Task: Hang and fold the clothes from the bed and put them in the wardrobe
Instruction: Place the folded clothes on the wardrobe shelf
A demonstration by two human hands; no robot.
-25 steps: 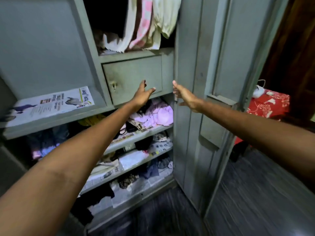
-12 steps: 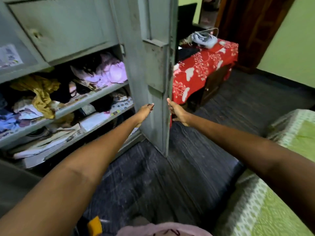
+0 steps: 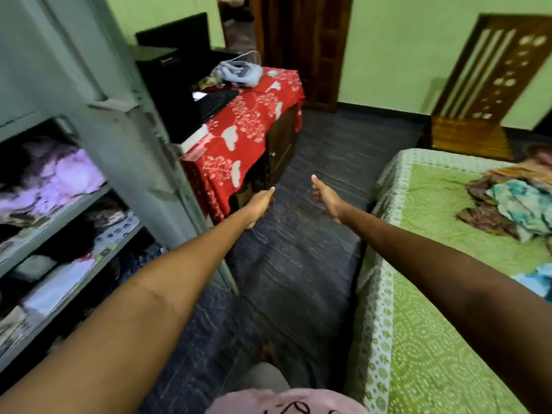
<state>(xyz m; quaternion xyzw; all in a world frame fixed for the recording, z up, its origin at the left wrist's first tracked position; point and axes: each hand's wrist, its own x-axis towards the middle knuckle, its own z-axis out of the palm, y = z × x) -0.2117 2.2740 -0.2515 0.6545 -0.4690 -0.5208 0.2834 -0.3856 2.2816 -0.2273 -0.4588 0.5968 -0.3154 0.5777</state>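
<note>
The grey metal wardrobe (image 3: pixel 125 150) stands open on the left, its shelves stuffed with clothes, a lilac garment (image 3: pixel 68 177) among them. On the right lies the bed (image 3: pixel 424 294) with a green patterned cover. A heap of crumpled clothes (image 3: pixel 513 204) sits at its far right side, and a light blue piece (image 3: pixel 537 282) lies nearer. Both arms stretch forward over the dark floor. My left hand (image 3: pixel 260 204) and my right hand (image 3: pixel 325 198) hold nothing, fingers relaxed, apart from the wardrobe door and from the bed.
A low cabinet under a red patterned cloth (image 3: pixel 248 130) stands past the wardrobe door, carrying a black box (image 3: pixel 170 85) and a pale bundle (image 3: pixel 239 73). A dark wooden door (image 3: pixel 298 49) and a carved wooden panel (image 3: pixel 490 85) line the green far wall.
The view has swung right from the wardrobe shelves toward the bed. Both hands have left the wardrobe door edge and now hover over the floor.
</note>
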